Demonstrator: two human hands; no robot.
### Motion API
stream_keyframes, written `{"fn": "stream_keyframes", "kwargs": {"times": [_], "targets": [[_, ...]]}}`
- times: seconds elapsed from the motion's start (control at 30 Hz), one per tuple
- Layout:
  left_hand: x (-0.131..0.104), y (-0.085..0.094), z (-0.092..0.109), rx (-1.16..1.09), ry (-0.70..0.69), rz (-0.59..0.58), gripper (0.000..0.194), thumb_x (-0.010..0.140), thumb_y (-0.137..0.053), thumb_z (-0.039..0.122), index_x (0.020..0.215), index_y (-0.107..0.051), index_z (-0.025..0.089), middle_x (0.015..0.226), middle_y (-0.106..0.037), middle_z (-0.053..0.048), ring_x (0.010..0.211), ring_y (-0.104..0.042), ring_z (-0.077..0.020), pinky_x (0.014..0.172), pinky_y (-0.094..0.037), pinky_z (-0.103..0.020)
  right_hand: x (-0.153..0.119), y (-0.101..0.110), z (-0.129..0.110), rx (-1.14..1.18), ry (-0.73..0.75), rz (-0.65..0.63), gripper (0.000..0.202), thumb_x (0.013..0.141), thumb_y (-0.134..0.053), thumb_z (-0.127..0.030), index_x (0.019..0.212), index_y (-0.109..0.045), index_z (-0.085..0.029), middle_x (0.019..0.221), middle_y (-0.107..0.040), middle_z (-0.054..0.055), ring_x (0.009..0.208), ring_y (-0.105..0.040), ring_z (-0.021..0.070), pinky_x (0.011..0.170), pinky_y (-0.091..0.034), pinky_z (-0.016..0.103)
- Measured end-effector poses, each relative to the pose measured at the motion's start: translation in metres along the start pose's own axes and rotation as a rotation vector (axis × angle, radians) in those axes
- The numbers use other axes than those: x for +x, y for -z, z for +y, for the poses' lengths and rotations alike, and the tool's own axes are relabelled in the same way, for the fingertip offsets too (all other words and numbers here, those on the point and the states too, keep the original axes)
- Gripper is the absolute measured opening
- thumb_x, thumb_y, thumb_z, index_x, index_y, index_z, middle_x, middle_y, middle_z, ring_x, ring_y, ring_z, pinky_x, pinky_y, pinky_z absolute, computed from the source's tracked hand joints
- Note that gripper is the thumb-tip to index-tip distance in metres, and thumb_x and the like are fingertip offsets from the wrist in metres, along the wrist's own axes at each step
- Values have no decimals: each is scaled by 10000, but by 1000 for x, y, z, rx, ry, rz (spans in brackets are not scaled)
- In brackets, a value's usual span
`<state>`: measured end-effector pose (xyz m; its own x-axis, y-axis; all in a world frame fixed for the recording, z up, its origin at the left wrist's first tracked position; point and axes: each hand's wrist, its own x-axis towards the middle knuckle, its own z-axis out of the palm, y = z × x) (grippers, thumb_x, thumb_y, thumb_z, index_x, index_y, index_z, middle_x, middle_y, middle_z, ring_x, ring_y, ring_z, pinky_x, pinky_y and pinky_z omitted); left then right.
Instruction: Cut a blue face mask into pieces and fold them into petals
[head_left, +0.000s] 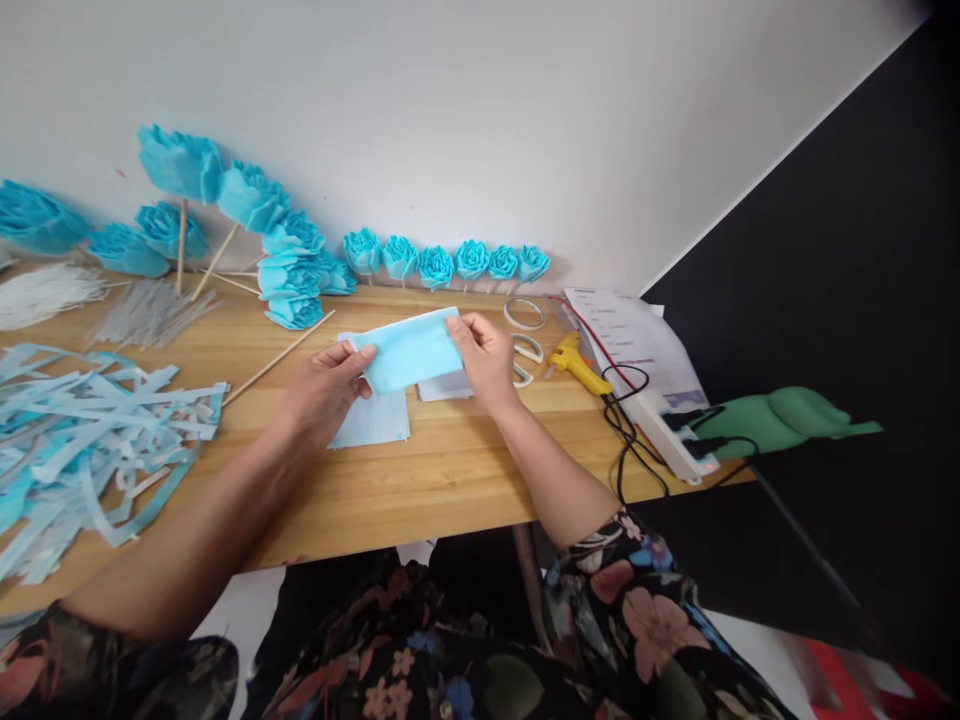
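Note:
A light blue rectangular sheet [412, 352], fabric-like, is stretched between my two hands above the table. My left hand [334, 385] pinches its left end, thumb on top. At the right end, my right hand [481, 352] grips the upper corner between thumb and fingers. Beneath lie more pale blue sheets [375, 420], partly covered by the held one. White scissor handles [527, 350] show just right of my right hand, their blades hidden. A roll of tape [524, 313] rests behind them.
Blue handmade flowers [472, 260] line the wall, several on sticks. Cut strips [97, 440] heap at the left, and a thin stick [281, 355] lies nearby. On the right are a yellow glue gun [577, 362], cables, a power strip [667, 435], printed paper [637, 340] and a green object [780, 420].

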<state>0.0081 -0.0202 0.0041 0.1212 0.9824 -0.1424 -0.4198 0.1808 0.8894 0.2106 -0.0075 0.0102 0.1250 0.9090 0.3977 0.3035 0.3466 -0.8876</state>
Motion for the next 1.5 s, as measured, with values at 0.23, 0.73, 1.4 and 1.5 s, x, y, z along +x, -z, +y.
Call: {"fn": "stream_keyframes", "kwargs": {"times": [0.23,0.73,1.4,1.5], "targets": [[-1,1,1,3,-4,19,340,603,-890,302,590,-598,128,588,-489,36,525,-462,-61,455,-438,-168,2,2,4,4,33,27,385,871,-602,-511,692,-576,-171,600,-389,-40,580,-335,89,533,-274,229],[-6,-7,-3,96,-16,-143,476,642,-864,365,1032,-685,158,935,-648,-40,675,-573,-117,517,-467,-216,0,-2,4,-107,97,-59,377,891,-578,-494,673,-562,-186,600,-431,-34,588,-393,102,560,-326,236],[-11,-5,-7,413,-22,-243,374,725,-762,481,590,-589,177,449,-528,-2,412,-462,-121,430,-338,-248,-9,-3,-5,27,20,-305,429,891,-541,-584,886,-680,-179,674,-560,-5,595,-478,116,546,-373,244],[-11,-5,-7,409,-18,-238,365,721,-767,475,595,-597,177,451,-535,-4,411,-470,-124,432,-348,-250,-10,-5,-6,11,30,-343,383,883,-574,-550,862,-663,-179,640,-515,-19,592,-448,112,552,-358,244]]}}
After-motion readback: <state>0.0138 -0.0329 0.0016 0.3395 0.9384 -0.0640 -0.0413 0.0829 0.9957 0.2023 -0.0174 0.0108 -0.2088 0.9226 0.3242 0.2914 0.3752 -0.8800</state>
